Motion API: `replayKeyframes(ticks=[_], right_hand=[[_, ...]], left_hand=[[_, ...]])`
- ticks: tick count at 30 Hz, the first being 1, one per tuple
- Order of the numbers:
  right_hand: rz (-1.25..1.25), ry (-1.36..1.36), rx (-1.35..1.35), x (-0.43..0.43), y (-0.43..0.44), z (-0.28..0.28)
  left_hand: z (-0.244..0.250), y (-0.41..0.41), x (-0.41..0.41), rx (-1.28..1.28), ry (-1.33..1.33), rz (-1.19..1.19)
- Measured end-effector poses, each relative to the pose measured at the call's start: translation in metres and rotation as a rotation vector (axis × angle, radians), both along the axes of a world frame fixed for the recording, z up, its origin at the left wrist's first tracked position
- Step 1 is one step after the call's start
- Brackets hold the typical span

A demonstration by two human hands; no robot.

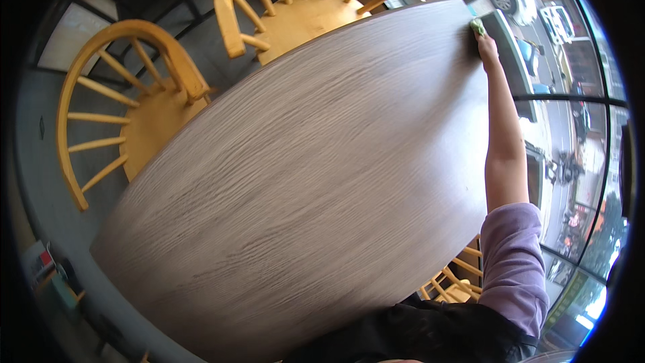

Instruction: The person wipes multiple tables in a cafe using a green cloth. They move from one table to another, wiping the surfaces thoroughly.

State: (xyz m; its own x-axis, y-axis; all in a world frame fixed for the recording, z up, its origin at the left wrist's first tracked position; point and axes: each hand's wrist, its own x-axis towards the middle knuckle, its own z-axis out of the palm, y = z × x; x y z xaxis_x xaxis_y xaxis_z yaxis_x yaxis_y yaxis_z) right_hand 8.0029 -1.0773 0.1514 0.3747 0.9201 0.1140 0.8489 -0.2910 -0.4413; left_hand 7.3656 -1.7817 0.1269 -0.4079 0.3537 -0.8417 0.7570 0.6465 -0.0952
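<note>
My right hand (488, 51) is stretched out to the far right corner of a wood-grain tabletop (282, 161). In it is a crumpled light-green cloth (476, 26), pressed at the table's far edge. The rolled-up purple sleeve (514, 257) ends near my elbow, and my forearm runs along the table's window side. My left hand is out of view. Before me lies the broad tabletop, greyish brown, with window light glaring on its right part.
Two yellow wooden spindle-back chairs (133, 116) (302, 20) stand along the table's far-left side. Another wooden chair (451, 285) shows partly at the near right. A window with dark frame bars (559, 98) borders the right side; a street with vehicles lies beyond.
</note>
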Motion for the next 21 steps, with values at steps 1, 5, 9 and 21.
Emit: replayKeyframes(ticks=[1,5,9,21], right_hand=[[0.053,-0.146,-0.009,-0.013,0.016,-0.004],[0.269,-0.297,0.023,-0.058,0.063,-0.012],[0.427,-0.153,-0.089,-0.118,0.063,-0.017],[0.433,-0.573,-0.069,-0.258,-0.056,-0.006]], left_hand=[[0.004,-0.001,0.002,-0.01,0.006,0.015],[0.021,-0.017,0.014,-0.055,-0.004,0.085],[0.054,-0.057,0.058,-0.142,0.003,0.26],[0.095,-0.11,0.134,-0.241,-0.141,0.596]])
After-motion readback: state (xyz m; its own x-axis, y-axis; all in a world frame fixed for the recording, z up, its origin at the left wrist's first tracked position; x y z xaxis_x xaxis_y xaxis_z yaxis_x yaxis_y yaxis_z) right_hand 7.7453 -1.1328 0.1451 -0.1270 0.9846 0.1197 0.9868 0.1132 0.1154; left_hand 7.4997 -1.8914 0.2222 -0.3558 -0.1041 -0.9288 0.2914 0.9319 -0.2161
